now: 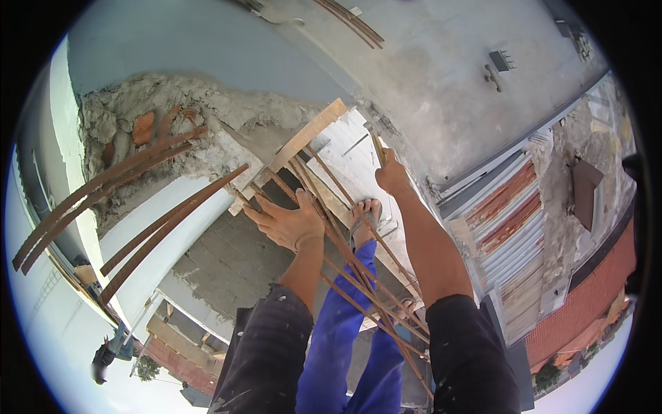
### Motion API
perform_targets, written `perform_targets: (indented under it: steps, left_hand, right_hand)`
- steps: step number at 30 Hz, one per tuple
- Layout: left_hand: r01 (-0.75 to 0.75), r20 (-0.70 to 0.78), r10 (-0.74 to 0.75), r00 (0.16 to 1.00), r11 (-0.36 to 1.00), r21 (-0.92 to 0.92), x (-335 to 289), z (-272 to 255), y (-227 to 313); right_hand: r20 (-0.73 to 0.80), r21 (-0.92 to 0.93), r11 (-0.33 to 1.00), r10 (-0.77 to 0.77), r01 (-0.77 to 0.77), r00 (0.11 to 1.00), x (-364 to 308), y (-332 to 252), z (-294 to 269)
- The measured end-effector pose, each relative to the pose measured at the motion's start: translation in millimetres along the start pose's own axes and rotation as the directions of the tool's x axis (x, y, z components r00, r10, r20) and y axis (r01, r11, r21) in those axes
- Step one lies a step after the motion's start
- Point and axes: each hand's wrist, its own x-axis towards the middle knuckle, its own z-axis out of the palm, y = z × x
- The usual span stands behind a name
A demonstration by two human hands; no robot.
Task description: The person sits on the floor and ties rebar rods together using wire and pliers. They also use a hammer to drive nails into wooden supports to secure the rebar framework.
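Observation:
My right hand (pixel 392 174) is closed around the yellowish handle of what looks like a hammer (pixel 378 148), held over a pale panel (pixel 341 141). The tool's far end is small and hard to make out. To its left, my left hand (pixel 295 222) is open, fingers spread, among rusty rebar rods (pixel 345 252) and beside the lower end of a wooden board (pixel 308 134). Whether its fingertips touch the rods or the wood I cannot tell. The board lies slantwise against the panel's left edge.
Long bent rebar (pixel 158 231) sticks out at left from broken concrete and brick (pixel 141 129). My sandalled foot (pixel 365 215) stands among the rods. Corrugated roofing sheets (pixel 507 221) lie lower at right. Another person (pixel 103 360) is at the far lower left. A grey slab (pixel 441 83) spreads out ahead.

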Motion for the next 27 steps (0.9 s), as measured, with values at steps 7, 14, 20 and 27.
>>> perform_targets:
  steps: [7, 14, 20, 27]
  left_hand:
    - [0.011, 0.049, -0.009, 0.999, 0.999, -0.040, 4, -3, 9]
    - [0.003, 0.037, -0.001, 0.999, 0.999, -0.038, 6, 2, 3]
    - [0.003, 0.026, -0.002, 1.000, 1.000, -0.030, 5, 3, 4]
    - [0.001, 0.033, 0.000, 0.999, 1.000, -0.024, 6, 2, 5]
  right_hand:
    - [0.193, 0.044, 0.999, -0.013, 0.004, 0.981, 10, -1, 8]
    - [-0.099, 0.369, 0.914, 0.220, -0.170, 0.970, 6, -10, 6]
    - [-0.234, 0.206, 0.976, 0.119, -0.070, 0.965, 5, -13, 1]
    - [-0.011, 0.051, 0.998, -0.024, 0.025, 1.000, 4, -10, 3]
